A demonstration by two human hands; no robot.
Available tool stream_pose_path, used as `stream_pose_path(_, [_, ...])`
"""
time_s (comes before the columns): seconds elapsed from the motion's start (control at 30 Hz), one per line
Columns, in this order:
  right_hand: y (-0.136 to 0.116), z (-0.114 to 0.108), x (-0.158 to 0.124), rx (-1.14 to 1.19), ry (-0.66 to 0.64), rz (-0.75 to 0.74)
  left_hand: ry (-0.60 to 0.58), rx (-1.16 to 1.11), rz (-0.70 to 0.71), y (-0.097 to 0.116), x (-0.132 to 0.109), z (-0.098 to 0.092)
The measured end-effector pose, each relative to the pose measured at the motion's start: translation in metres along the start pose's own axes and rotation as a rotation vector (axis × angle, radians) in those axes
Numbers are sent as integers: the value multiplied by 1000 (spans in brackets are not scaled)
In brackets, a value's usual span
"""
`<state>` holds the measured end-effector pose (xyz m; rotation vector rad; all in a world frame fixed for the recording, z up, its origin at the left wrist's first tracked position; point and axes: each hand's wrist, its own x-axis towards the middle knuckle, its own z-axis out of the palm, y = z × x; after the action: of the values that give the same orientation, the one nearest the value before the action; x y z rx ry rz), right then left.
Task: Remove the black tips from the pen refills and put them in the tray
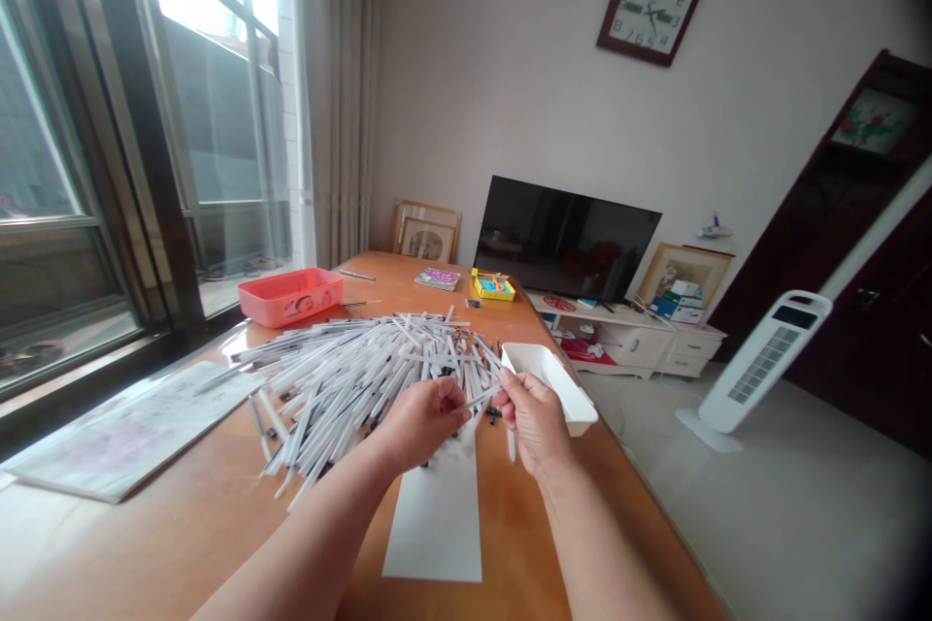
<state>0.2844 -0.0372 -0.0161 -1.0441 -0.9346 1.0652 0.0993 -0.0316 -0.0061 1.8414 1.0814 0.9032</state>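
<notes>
Taking the hands as the centre of the dial, out at ten o'clock daylight pours through the window [211, 116], and at nine a flat, pale booklet [138, 432] lies on the wooden table [518, 524]. Round to ten, there's the red basket [287, 301], then at eleven the grey curtain [339, 78] hangs down the wall. And here's the big one: a sprawling heap of slim white tubes [349, 388], fanning from nine to nearly twelve, small black bits among them!

Into the middle now, and the left hand [429, 422] has its fingers curled in, pinching one end of a single slim tube [482, 399] just off the heap's right edge. Below it, towards seven, lies a white sheet [433, 534]. Up near twelve sit a colourful book [437, 278] and a yellow box [493, 287].

Across to the right hand [535, 417]: thumb and fingers clamp the tube's other end, and a second pale tube end [511, 446] pokes out beneath the palm. Just beside it, between two and three, is the white tray [549, 378]. Further off at one, a black television [568, 238] and, higher, the wall clock [651, 8]; the tower fan [764, 364] stands at three.
</notes>
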Motion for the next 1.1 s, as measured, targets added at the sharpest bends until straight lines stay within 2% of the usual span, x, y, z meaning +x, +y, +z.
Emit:
stream_pose_path(0.2, [-1,-1,1,32,-5,-70,-158,-104,-190,4,-6,1])
stream_pose_path(0.3, [0,-1,1,14,-8,-81,-196,-99,-189,4,-7,2])
stream_pose_path(0.37, [2,0,1,0,9,-74,-162,-44,-157,3,-6,4])
stream_pose_path(0.53, [8,0,3,-43,59,-22,52,212,-25,-1,-3,11])
stream_pose_path(0.6, [7,0,4,-35,69,-27,78,221,-8,0,-3,13])
stream_pose_path(0.67, [5,-1,3,-11,76,-47,43,127,-36,4,-5,14])
stream_pose_path(0.77, [0,0,1,36,64,-77,-85,-52,-138,11,-9,14])
stream_pose_path(0.87, [-3,1,-1,55,47,-79,-164,-129,-198,15,-11,13])
stream_pose_path(0.93, [-2,2,-1,56,42,-68,-153,-120,-183,13,-10,14])
stream_pose_path(1.1, [0,1,0,64,31,-24,-28,-16,-85,5,-7,17])
